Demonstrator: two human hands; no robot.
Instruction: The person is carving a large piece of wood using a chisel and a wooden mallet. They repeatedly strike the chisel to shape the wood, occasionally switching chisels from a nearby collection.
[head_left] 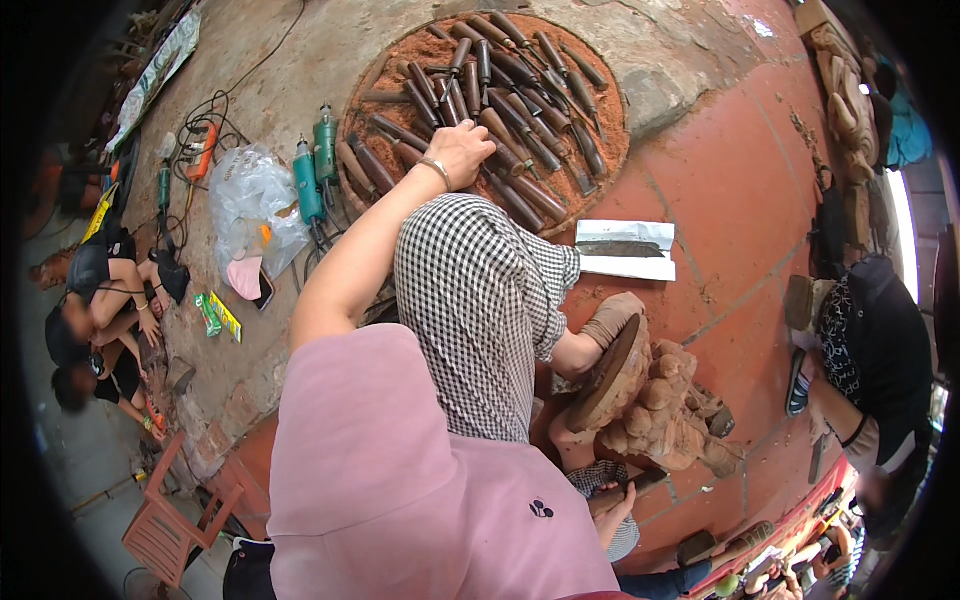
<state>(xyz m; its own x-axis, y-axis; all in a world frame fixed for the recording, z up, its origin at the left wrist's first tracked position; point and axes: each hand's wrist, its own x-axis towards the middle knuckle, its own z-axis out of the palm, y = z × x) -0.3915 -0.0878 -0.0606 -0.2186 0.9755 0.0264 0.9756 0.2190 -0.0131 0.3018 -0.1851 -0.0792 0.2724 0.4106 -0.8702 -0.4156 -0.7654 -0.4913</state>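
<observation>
My left hand [460,155], with a bracelet at the wrist, reaches into a pile of chisels [535,120] with brown wooden handles. They lie on a round board covered in reddish sawdust [420,48]. Its fingers curl down among the handles, and their tips are partly hidden. Low in the picture, my right hand [612,512] is closed around a dark wooden bar [640,490]. Beside it, a brown wood carving [655,405] with rounded lumps rests tilted on its side, its disc-shaped base [610,372] facing my socked foot [612,318]. Checkered cloth [465,290] covers my bent knee.
A dark blade-like piece [625,249] lies on white paper on red tiles. Left of the board are green power tools [308,180], a plastic bag [255,200] and cables. A person [875,350] sits at right, others [100,310] at left near a red plastic chair [175,515].
</observation>
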